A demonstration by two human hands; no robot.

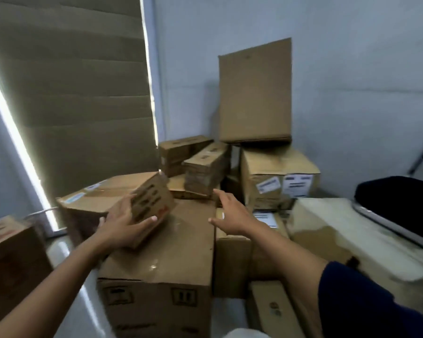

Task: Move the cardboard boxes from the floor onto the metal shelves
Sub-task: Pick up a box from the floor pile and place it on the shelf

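You are standing in what is looking like a storeroom or office back room. Cardboard boxes (pixel 156 259) are crowding the floor from 6 o'clock up to 12 o'clock, several carrying white shipping labels (pixel 268 185) at about 2 o'clock. A flat carton (pixel 254 91) is leaning upright against the plain pale wall (pixel 352 57) at 12 o'clock. A roller blind (pixel 71 81) is covering a window at 10 o'clock, daylight leaking along its edges. A dark chair seat (pixel 401 198) is showing at 3 o'clock.
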